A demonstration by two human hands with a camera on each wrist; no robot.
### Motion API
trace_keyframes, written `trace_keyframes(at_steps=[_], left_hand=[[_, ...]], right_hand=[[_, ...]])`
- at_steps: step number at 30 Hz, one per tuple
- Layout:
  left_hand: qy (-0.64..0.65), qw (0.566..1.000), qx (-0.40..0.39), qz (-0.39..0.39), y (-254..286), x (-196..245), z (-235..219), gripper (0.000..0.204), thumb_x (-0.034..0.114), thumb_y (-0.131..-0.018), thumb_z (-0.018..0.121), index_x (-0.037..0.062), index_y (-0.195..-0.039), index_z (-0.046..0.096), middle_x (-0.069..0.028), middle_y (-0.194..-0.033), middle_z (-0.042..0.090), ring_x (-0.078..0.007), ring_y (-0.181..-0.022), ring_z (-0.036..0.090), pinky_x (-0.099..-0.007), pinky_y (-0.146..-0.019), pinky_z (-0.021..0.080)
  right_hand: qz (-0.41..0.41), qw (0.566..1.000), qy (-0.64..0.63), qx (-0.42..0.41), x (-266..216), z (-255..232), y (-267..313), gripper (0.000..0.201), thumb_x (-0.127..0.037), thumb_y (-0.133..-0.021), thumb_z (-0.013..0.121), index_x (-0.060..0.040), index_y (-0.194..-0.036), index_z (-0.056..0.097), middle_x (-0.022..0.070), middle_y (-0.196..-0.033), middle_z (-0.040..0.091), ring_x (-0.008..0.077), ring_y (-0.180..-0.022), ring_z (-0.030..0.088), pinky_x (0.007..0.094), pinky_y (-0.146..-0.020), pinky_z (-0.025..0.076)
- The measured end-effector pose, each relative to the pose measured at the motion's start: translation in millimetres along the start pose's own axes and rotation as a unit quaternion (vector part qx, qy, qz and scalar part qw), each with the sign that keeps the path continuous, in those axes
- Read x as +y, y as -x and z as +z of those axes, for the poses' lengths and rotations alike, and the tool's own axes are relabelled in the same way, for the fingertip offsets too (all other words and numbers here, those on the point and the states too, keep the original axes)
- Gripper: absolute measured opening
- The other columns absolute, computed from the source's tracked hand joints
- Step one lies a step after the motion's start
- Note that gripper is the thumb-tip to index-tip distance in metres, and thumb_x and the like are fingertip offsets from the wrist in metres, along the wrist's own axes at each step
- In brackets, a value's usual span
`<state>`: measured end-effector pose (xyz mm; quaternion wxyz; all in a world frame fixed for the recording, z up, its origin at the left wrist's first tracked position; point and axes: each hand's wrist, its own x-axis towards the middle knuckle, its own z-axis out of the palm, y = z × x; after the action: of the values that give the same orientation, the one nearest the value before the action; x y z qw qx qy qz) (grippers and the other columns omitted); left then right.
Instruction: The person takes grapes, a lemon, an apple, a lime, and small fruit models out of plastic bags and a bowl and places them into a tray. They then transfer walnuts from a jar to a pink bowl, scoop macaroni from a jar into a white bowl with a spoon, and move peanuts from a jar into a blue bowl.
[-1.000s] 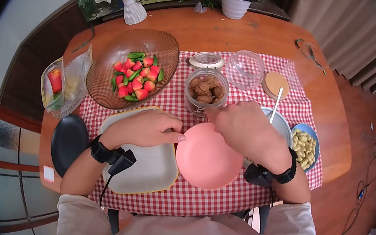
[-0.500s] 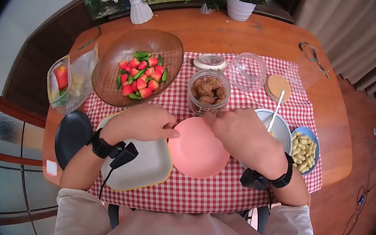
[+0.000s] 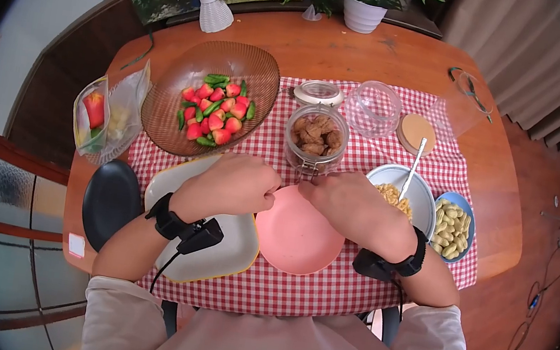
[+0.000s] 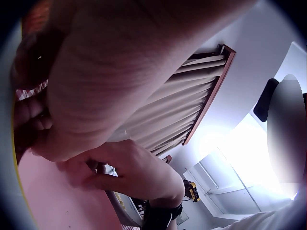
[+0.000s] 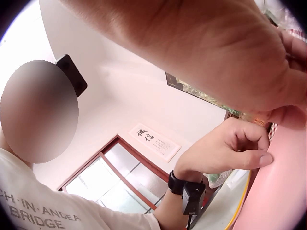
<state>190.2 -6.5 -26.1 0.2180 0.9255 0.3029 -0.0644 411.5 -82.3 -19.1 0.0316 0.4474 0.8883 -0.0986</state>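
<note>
A round pink plate (image 3: pixel 296 238) lies in front of me, its left side overlapping a pale rectangular tray (image 3: pixel 204 257) with a yellow rim. My left hand (image 3: pixel 232 184) is at the plate's upper left edge, fingers curled and thumb along the rim; the right wrist view shows that thumb (image 5: pixel 256 159) against the pink edge. My right hand (image 3: pixel 358 204) grips the far rim, with its thumb (image 4: pixel 103 182) over the plate in the left wrist view. Just beyond the right fingertips stands a clasp-lid glass jar (image 3: pixel 315 140) of brown, wrinkled pieces.
Left stands a brown glass bowl (image 3: pixel 161 104) of red fruit pieces and small green ones, beside clear bags (image 3: pixel 120 113) and a black oval plate (image 3: pixel 110 208). Right are a pale bowl (image 3: pixel 427 196) with a spoon, a blue dish of peanuts (image 3: pixel 451 228) and a cork lid (image 3: pixel 416 133).
The pink plate has shifted left relative to the jar. My right hand has moved down and left from the jar's front, uncovering more of the pale bowl; the left hand stays near the plate's edge.
</note>
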Motion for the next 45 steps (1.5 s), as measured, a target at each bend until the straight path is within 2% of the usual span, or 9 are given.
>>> trace_keyframes(at_steps=[11,17,26,30,32,35,38,40,45], left_hand=[[-0.031,0.997,-0.059,0.047,9,-5,3,0.053,0.053,-0.064,0.085,0.0042,-0.067,0.064,-0.0107,-0.074,0.065,-0.0332,-0.075,0.066,-0.0483,-0.067,0.046],[0.001,0.999,-0.011,0.046,18,-17,4,0.050,0.050,-0.067,0.085,0.0034,-0.073,0.066,-0.0107,-0.077,0.063,-0.0322,-0.078,0.065,-0.0453,-0.069,0.048],[0.073,0.995,0.072,0.014,16,-16,3,0.043,0.042,-0.079,0.081,0.0016,-0.080,0.066,-0.0126,-0.081,0.063,-0.0323,-0.078,0.065,-0.0445,-0.072,0.051],[0.127,0.979,0.161,0.003,6,8,-18,0.037,0.036,-0.085,0.079,0.0016,-0.088,0.065,-0.0119,-0.086,0.063,-0.0298,-0.081,0.065,-0.0439,-0.075,0.051],[0.131,0.973,0.183,-0.052,-4,21,-30,0.047,0.037,-0.083,0.080,0.0010,-0.109,0.065,-0.0159,-0.110,0.065,-0.0342,-0.098,0.066,-0.0474,-0.086,0.052],[0.085,0.946,0.307,0.061,-28,26,-23,0.061,0.039,-0.081,0.082,0.0019,-0.124,0.061,-0.0203,-0.124,0.061,-0.0385,-0.111,0.062,-0.0478,-0.097,0.050],[0.019,0.945,0.322,0.054,-49,30,-13,0.076,0.041,-0.075,0.087,0.0001,-0.132,0.057,-0.0198,-0.128,0.059,-0.0373,-0.120,0.058,-0.0431,-0.103,0.048],[0.007,0.960,0.279,0.022,-57,27,-13,0.080,0.041,-0.074,0.087,-0.0025,-0.133,0.056,-0.0218,-0.131,0.058,-0.0386,-0.122,0.057,-0.0444,-0.104,0.048],[0.014,0.968,0.251,0.004,-63,20,-12,0.083,0.040,-0.070,0.090,-0.0083,-0.127,0.055,-0.0284,-0.123,0.063,-0.0429,-0.114,0.063,-0.0480,-0.098,0.051]], right_hand=[[-0.022,0.999,0.008,-0.048,3,6,-3,0.019,-0.010,-0.090,0.060,-0.0042,-0.107,0.067,0.0136,-0.096,0.071,0.0325,-0.092,0.072,0.0423,-0.075,0.057],[-0.009,0.994,0.003,-0.112,-1,0,-1,0.021,-0.013,-0.088,0.065,-0.0041,-0.107,0.067,0.0139,-0.097,0.071,0.0331,-0.091,0.070,0.0437,-0.083,0.055],[-0.041,0.996,-0.068,0.029,16,-39,9,0.013,-0.013,-0.088,0.068,-0.0028,-0.096,0.067,0.0146,-0.092,0.069,0.0339,-0.091,0.069,0.0448,-0.082,0.053],[0.052,0.985,-0.038,0.161,44,-71,-15,0.018,-0.019,-0.091,0.068,-0.0024,-0.096,0.068,0.0186,-0.088,0.070,0.0375,-0.084,0.069,0.0451,-0.076,0.054],[0.104,0.967,-0.059,0.224,70,-72,-43,0.025,-0.029,-0.097,0.062,-0.0066,-0.099,0.072,0.0184,-0.091,0.073,0.0384,-0.087,0.070,0.0483,-0.077,0.055],[0.143,0.967,-0.060,0.201,118,-60,-92,0.033,-0.035,-0.098,0.060,-0.0043,-0.102,0.073,0.0201,-0.097,0.074,0.0399,-0.094,0.070,0.0495,-0.083,0.054],[0.136,0.982,-0.046,0.123,132,-56,-123,0.045,-0.045,-0.097,0.060,-0.0034,-0.111,0.073,0.0217,-0.106,0.073,0.0405,-0.103,0.069,0.0500,-0.090,0.053],[0.205,0.978,-0.023,-0.039,130,-60,-137,0.060,-0.056,-0.099,0.055,-0.0042,-0.127,0.067,0.0197,-0.121,0.071,0.0374,-0.115,0.066,0.0467,-0.099,0.050],[0.207,0.971,-0.068,-0.093,139,-46,-155,0.070,-0.062,-0.095,0.057,-0.0046,-0.134,0.063,0.0201,-0.130,0.067,0.0364,-0.122,0.063,0.0463,-0.103,0.047]])
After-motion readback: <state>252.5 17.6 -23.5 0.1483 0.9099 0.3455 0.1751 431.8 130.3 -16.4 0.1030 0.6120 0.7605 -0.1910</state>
